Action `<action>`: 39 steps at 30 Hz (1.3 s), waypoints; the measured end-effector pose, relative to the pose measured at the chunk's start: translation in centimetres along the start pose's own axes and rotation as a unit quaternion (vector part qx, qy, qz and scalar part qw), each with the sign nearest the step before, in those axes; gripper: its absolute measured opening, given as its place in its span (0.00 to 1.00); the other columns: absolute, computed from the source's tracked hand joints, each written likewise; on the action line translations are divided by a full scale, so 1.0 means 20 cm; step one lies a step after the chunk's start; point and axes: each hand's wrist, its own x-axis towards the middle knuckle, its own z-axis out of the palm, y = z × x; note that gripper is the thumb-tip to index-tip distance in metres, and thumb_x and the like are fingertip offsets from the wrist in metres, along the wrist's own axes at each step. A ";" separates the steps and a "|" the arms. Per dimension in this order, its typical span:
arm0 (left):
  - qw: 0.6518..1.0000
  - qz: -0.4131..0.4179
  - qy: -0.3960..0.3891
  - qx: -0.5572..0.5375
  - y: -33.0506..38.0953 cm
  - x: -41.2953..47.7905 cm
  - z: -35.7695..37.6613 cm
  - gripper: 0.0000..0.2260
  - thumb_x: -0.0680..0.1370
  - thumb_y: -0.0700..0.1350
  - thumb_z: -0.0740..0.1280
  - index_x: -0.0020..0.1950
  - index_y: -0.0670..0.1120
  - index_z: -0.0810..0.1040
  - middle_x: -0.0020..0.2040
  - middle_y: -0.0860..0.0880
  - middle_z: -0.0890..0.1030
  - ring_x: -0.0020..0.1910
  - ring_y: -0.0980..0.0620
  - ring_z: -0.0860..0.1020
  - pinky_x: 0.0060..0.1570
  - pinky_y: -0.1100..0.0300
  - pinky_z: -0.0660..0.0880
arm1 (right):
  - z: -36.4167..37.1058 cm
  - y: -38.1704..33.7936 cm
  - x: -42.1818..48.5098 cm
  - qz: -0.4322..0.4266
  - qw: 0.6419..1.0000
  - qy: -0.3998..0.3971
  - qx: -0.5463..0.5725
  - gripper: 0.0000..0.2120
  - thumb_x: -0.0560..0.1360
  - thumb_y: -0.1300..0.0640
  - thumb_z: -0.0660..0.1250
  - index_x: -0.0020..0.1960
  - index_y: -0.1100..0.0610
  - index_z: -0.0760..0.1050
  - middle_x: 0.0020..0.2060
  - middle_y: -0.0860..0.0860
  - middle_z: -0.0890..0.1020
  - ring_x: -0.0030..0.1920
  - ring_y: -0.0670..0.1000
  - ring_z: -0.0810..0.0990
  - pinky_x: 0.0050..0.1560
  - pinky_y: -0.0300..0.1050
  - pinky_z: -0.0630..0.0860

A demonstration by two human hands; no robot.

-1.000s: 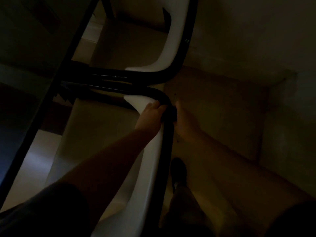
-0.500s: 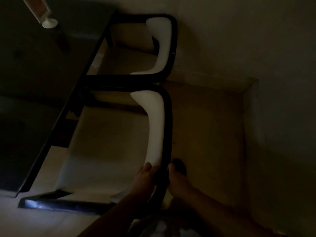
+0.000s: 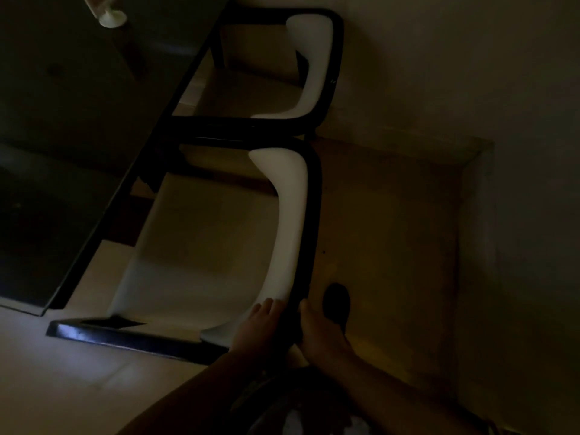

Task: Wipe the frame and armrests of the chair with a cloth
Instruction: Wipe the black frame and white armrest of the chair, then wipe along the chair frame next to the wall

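Since half a second earlier both hands had stayed low on the near chair's point(image 3: 219, 233) black frame point(image 3: 312, 215), at the bend nearest the person. The left hand point(image 3: 257, 328) lay curled on the white backrest point(image 3: 287, 221) edge, the right hand point(image 3: 317, 334) gripped the frame from outside — no cloth could be made out in the dark. A second chair point(image 3: 317, 67) stood touching beyond, both tucked against the dark table point(image 3: 94, 120). Bare floor point(image 3: 392, 230) lay open to the right, up to the wall point(image 3: 502, 89).
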 end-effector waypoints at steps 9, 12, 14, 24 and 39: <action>0.974 -0.105 0.078 -0.182 0.12 0.55 -0.18 0.17 0.72 0.47 0.70 0.57 0.43 0.72 0.54 0.44 0.74 0.51 0.43 0.75 0.47 0.47 0.78 | -0.36 0.10 0.42 0.029 0.982 0.075 0.169 0.21 0.78 0.47 0.65 0.66 0.54 0.63 0.56 0.52 0.81 0.51 0.53 0.81 0.37 0.38 0.71; 0.965 -0.136 0.115 -0.190 0.10 0.93 -0.33 0.13 0.74 0.46 0.68 0.55 0.44 0.72 0.53 0.44 0.74 0.45 0.40 0.78 0.41 0.45 0.79 | -0.65 0.09 0.72 0.037 0.973 0.096 0.206 0.22 0.77 0.48 0.65 0.66 0.55 0.64 0.56 0.53 0.81 0.52 0.56 0.82 0.48 0.54 0.79; 0.960 -0.147 0.140 -0.194 0.07 1.19 -0.44 0.09 0.74 0.43 0.67 0.52 0.45 0.71 0.50 0.44 0.74 0.43 0.40 0.77 0.39 0.46 0.78 | -0.84 0.09 0.93 0.033 0.968 0.101 0.227 0.18 0.77 0.49 0.65 0.62 0.56 0.66 0.53 0.53 0.81 0.49 0.57 0.82 0.50 0.60 0.80; 0.915 -0.255 0.242 -0.197 -0.04 1.96 -0.83 0.01 0.75 0.39 0.62 0.46 0.43 0.72 0.49 0.43 0.75 0.45 0.42 0.76 0.40 0.51 0.73 | -1.46 -0.04 1.66 -0.003 0.978 0.096 0.187 0.19 0.77 0.57 0.65 0.65 0.60 0.65 0.59 0.60 0.76 0.56 0.61 0.78 0.52 0.53 0.75; 0.966 -0.128 0.170 -0.144 0.09 2.24 -1.22 0.12 0.73 0.44 0.66 0.56 0.44 0.74 0.55 0.44 0.70 0.52 0.45 0.73 0.51 0.51 0.75 | -1.93 0.01 1.52 -0.003 0.938 0.123 0.325 0.19 0.82 0.52 0.59 0.72 0.56 0.64 0.64 0.59 0.76 0.57 0.60 0.79 0.43 0.46 0.83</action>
